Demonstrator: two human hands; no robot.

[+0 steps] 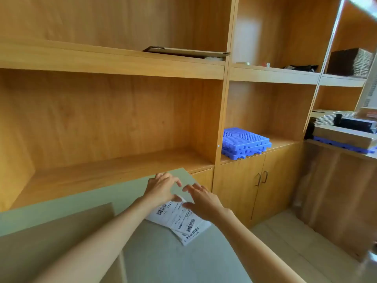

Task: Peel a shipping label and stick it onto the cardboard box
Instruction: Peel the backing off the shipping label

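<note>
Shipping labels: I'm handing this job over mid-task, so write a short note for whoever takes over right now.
Left hand: open, fingers spread over the far end of the label stack, thumb touching it.
Right hand: open, thumb near the top sheet's edge.
The stack lies on the grey-green table, near its right side. The flat cardboard lies at the left.
Done: nothing visibly peeled.
Left: peel one label, stick it on the cardboard.

Warm wood, pale green, one splash of blue.

The shelving (122, 111) is honey-orange woodgrain; the surface (167, 252) a muted grey-green; the labels (179, 219) white with black barcodes and print; the cardboard box (51, 231) plain tan; the stacked tiles (244, 142) bright blue, ridged in slanted lines.
</note>
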